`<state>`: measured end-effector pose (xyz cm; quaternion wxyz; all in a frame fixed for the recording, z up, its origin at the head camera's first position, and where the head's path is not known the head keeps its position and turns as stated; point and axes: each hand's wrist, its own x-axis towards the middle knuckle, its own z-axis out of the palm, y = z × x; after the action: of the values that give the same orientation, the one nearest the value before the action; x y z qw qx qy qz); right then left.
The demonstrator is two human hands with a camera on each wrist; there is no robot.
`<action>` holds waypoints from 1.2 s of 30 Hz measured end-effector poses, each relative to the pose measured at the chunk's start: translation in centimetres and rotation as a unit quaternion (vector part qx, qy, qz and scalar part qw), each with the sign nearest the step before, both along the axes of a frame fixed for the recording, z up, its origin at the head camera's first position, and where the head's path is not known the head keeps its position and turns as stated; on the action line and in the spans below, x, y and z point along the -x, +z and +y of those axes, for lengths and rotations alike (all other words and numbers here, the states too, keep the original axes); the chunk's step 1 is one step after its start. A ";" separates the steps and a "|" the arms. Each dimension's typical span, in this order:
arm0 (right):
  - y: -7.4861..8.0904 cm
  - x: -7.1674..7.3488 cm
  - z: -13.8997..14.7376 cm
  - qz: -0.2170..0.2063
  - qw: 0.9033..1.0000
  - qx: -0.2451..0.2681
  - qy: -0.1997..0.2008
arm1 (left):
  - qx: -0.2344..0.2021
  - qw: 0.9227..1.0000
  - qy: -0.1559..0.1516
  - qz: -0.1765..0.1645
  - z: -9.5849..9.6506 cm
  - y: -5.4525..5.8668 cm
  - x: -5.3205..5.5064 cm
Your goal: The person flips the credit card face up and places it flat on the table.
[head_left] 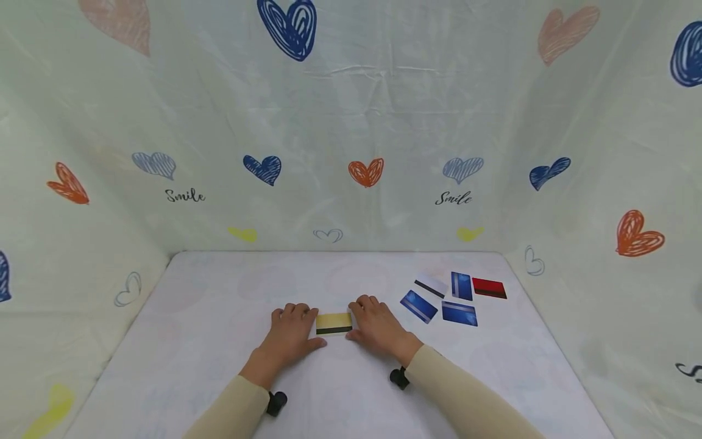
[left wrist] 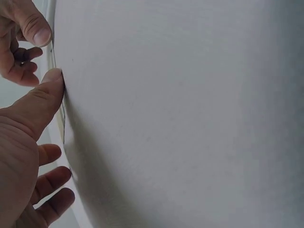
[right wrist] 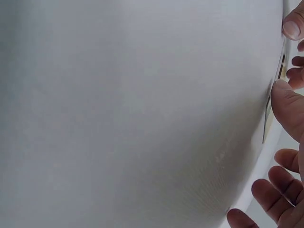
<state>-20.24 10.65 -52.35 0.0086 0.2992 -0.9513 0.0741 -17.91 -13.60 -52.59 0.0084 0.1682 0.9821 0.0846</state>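
Note:
A gold card (head_left: 333, 321) with a dark stripe along its near side lies flat on the white table. At its left edge is my left hand (head_left: 289, 336), with the forefinger by the far corner and the thumb by the near one. My right hand (head_left: 379, 327) stands at the right edge in much the same way, its thumb close to the near corner. Both hands have loosely bent fingers, and neither is seen curled round the card. Only a thin sliver of the card shows past the thumbs in the wrist views.
To the right lie three blue cards (head_left: 460, 313), a white card (head_left: 431, 285) with a dark stripe, and a red card (head_left: 490, 288) with a black stripe. A heart-printed curtain (head_left: 340, 122) rises behind and beside the table (head_left: 219, 286).

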 end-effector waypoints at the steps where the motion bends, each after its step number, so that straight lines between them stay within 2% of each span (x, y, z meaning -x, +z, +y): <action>1: 0.0 0.1 0.0 -0.003 1.000 -0.002 0.000 | 0.003 1.000 0.002 -0.006 0.1 0.0 0.1; 12: -0.2 0.5 -0.5 -0.013 1.000 -0.015 -0.006 | 0.005 1.000 0.009 -0.025 0.6 0.4 0.5; 19: -0.2 0.7 -0.6 -0.024 1.000 -0.002 -0.013 | 0.008 1.000 0.005 -0.011 0.5 0.3 0.5; 32: -0.2 0.7 -0.8 -0.040 0.999 -0.008 -0.015 | 0.000 1.000 0.004 -0.004 0.5 0.2 0.5; 36: -0.3 0.7 -0.9 -0.042 0.999 -0.014 -0.015 | 0.001 1.000 0.001 0.010 0.6 0.3 0.5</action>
<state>-20.96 9.80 -52.66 -0.0341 0.2821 -0.9560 0.0732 -18.36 -12.96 -52.34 -0.0011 0.1678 0.9824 0.0820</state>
